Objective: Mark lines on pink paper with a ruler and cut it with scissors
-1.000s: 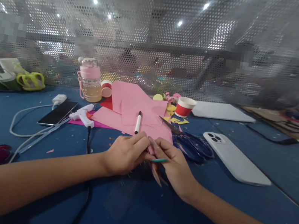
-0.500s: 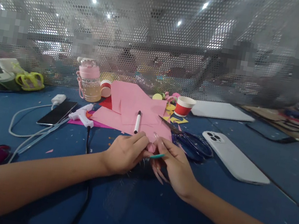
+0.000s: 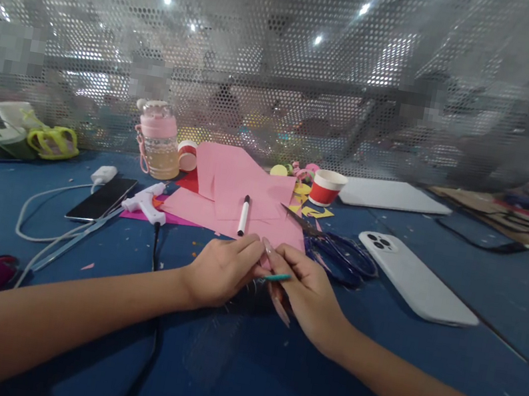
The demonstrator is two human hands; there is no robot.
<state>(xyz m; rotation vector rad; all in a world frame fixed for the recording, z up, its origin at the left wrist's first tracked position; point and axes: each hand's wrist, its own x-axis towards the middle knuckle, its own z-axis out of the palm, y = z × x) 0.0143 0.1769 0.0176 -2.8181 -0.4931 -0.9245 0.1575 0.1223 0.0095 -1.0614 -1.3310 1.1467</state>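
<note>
Close together over the blue table, my left hand (image 3: 222,269) and my right hand (image 3: 314,294) are both closed on a small piece of pink paper (image 3: 264,262). Most of that piece is hidden by the fingers. A slim teal pointed shape (image 3: 277,276), perhaps a long thumbnail, reaches from my left thumb toward the right hand. Just beyond the hands lie sheets of pink paper (image 3: 201,210), with a white marker with a black cap (image 3: 244,217) on top. Scissors with dark blue handles (image 3: 343,255) rest right of the paper, beside my right hand.
A white glue gun (image 3: 146,202) and a black phone (image 3: 102,199) lie left. Behind stand a pink bottle (image 3: 157,146) and a red-and-white paper cup (image 3: 327,188). At right are a white phone (image 3: 413,277) and a flat white slab (image 3: 391,195). Yellow scraps (image 3: 315,212) lie near the cup.
My right fingers have shifted slightly left and closed in over the pink piece, covering more of it. My left hand stays nearly where it was.
</note>
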